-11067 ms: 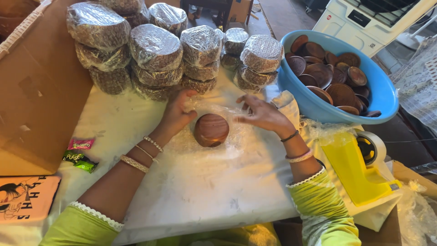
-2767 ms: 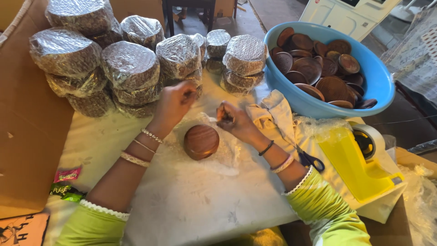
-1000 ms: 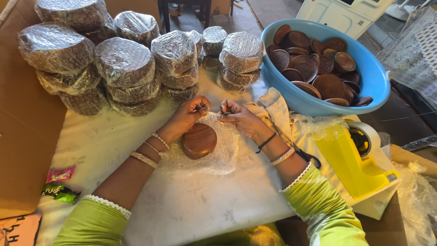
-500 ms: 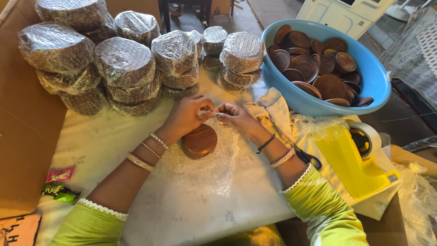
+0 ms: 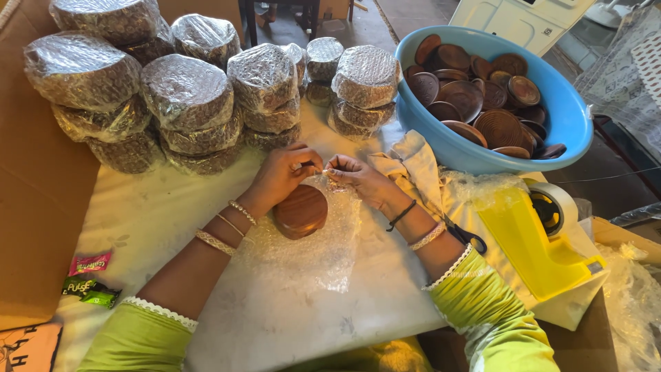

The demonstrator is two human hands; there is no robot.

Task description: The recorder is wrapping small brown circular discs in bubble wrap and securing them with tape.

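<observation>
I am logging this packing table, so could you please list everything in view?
wooden bowl: one, brown, upside down on the bubble wrap, between the hands
bubble wrap: one clear sheet, table centre
wrapped bundles: about a dozen, silvery, stacked at back
basin: one, blue, full of brown bowls, right
tape dispenser: one, yellow, right
scissors: one, black handles
sweet wrappers: two, pink and green, left
left hand: pinching wrap
right hand: pinching wrap

Left hand (image 5: 282, 173): fingers curled, tips pinched — meeting the right's.
Right hand (image 5: 358, 178): knuckles up, fingertips pinched.
Forearms: angled inward — wrists bangled, sleeves green.
</observation>
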